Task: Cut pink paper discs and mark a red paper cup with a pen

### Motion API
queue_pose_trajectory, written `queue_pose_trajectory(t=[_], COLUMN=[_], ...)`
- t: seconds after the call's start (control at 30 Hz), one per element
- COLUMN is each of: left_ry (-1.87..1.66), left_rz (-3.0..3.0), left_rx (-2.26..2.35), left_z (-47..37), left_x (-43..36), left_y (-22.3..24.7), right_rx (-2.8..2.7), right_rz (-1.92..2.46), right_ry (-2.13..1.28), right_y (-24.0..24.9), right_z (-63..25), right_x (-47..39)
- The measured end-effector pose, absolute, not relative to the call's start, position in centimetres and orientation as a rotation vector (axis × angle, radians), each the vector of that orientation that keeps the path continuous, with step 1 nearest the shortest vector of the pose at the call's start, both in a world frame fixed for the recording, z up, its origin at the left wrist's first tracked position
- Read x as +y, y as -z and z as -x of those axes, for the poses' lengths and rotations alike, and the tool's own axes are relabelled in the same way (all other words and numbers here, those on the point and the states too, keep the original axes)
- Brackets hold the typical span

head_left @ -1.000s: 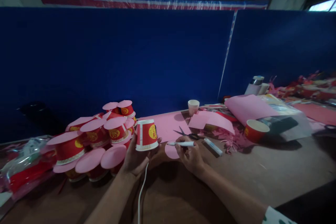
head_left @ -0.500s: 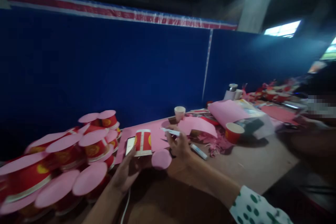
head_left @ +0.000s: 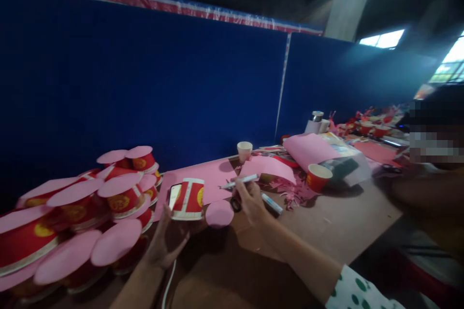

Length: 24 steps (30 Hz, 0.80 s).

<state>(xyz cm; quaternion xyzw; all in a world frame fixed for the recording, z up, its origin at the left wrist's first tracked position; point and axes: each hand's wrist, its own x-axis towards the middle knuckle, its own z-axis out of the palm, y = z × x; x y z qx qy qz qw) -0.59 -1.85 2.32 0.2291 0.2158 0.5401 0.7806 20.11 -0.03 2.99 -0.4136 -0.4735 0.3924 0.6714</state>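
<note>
My left hand (head_left: 163,239) is closed around the lower part of a red paper cup (head_left: 194,198), which is upside down with its white rim at the bottom. Behind the cup, the lit screen of a phone (head_left: 174,194) partly shows. Between its fingers, my right hand (head_left: 250,200) pinches a slim white pen-like tube (head_left: 241,181), its thin tip pointing left. A pink paper disc (head_left: 219,214) lies between the two hands. Beside my right wrist rests a white-and-blue tube (head_left: 271,203). A dark ring, perhaps a scissors handle (head_left: 235,204), shows by my right hand.
Several red cups topped with pink discs (head_left: 119,190) crowd the left side. Pink sheets (head_left: 217,181), a white cup (head_left: 244,151), a red cup (head_left: 319,177) and pink paper shreds (head_left: 295,192) lie farther back. A blue partition (head_left: 163,82) stands behind; a person sits at right.
The tube in my right hand has swung so that its tip now points down and left. The cup in my left hand is turned slightly and sits a little farther left in view.
</note>
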Motion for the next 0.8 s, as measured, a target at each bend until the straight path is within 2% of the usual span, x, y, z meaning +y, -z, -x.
queue_pose_trajectory(t=[0.27,0.8], left_ry=[-1.163,-1.207], left_rz=[-0.574,-0.533], left_rx=[0.574,0.617], left_z=[-0.4,-0.7], left_x=[-1.7,-1.6], left_y=[-1.7,-1.4], right_rx=[-0.81,-0.79], right_rz=[0.752,0.708], right_ry=[-1.171,-1.302], right_y=[-2.5,-2.0], right_z=[-18.3,-17.6], right_x=[1.6,-0.4])
